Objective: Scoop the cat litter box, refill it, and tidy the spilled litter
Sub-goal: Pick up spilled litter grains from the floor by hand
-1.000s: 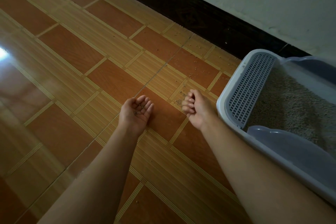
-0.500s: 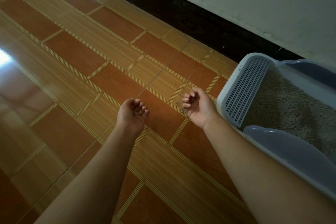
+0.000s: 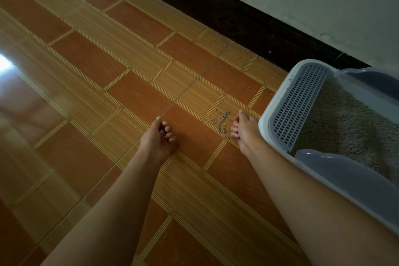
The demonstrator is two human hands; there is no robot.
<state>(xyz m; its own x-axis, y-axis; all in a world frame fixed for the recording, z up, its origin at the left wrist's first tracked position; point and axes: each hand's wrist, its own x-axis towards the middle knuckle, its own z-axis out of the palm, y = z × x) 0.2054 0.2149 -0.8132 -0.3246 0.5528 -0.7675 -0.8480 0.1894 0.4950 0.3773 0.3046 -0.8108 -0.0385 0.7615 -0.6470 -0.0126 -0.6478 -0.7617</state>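
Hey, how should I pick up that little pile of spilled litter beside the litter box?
Pinch the pile from above, sweeping in from its open left side toward the right hand: it is loose grains spread flat on the tile.

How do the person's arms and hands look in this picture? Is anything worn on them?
Both arms are bare down to the lower edge of the picture: no sleeve shows on the left forearm or the right forearm. The left hand and the right hand wear no gloves. No watch, bracelet or ring shows, though a thin ring could be missed in this dim light.
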